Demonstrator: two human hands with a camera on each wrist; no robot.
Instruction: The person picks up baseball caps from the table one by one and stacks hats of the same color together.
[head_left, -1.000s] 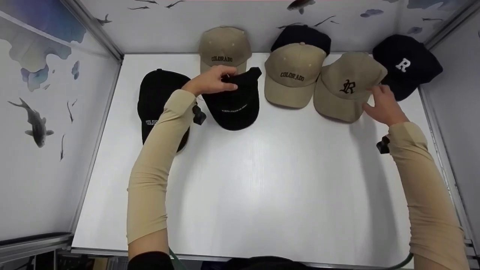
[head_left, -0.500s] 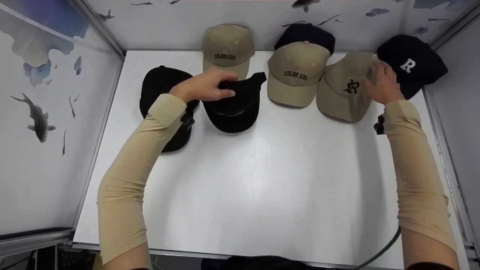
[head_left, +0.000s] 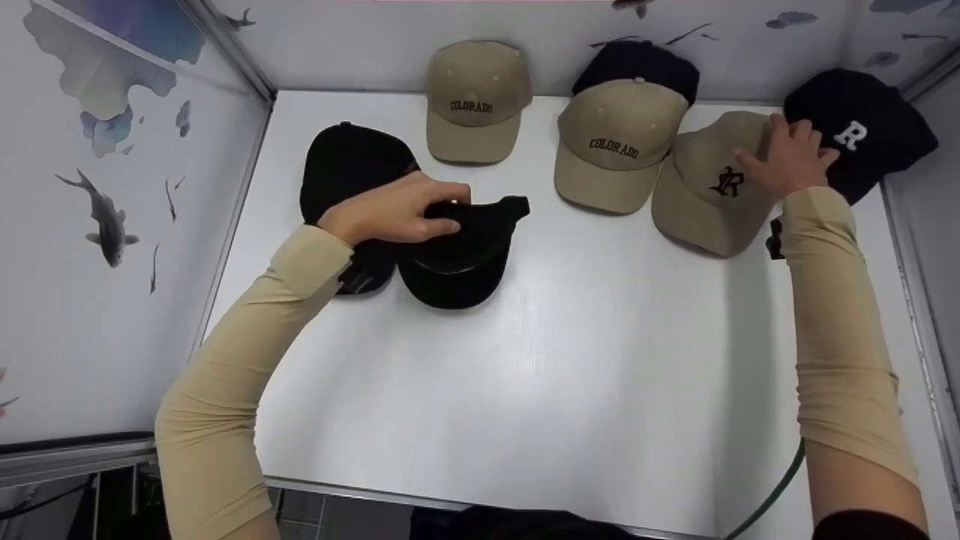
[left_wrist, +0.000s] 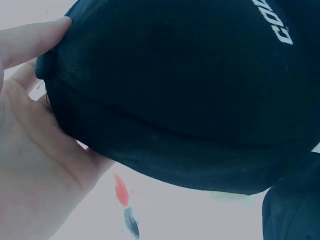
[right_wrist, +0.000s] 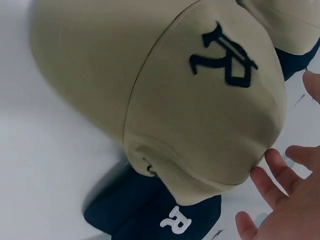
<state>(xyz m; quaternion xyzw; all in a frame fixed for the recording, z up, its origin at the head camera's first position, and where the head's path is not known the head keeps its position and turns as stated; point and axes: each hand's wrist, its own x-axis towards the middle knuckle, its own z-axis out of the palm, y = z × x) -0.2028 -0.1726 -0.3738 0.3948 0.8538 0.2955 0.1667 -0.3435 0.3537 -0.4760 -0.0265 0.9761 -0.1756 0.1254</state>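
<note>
My left hand point(head_left: 401, 211) grips a black baseball cap point(head_left: 456, 289) by the top of its crown, thumb on the near side. Its brim points toward me, and in the left wrist view part of white lettering shows on the black cap point(left_wrist: 175, 100). My right hand point(head_left: 796, 159) is at the crown of a beige cap with a dark R point(head_left: 701, 214), fingers spread. In the right wrist view two fingertips touch the edge of the beige cap point(right_wrist: 205, 115). A navy cap with a white R point(head_left: 885, 124) lies just beyond that hand.
Another black cap point(head_left: 349, 161) lies at the left, partly behind my left forearm. A beige Colorado cap point(head_left: 476, 90) leans at the back wall. A second beige Colorado cap point(head_left: 611, 161) overlaps a dark navy cap point(head_left: 637, 64). Walls enclose the white table point(head_left: 540, 390) at the back and sides.
My left hand has drawn the black cap toward me, away from the beige Colorado cap behind it. My right hand has moved from the beige R cap's side up to its crown, fingers spreading.
</note>
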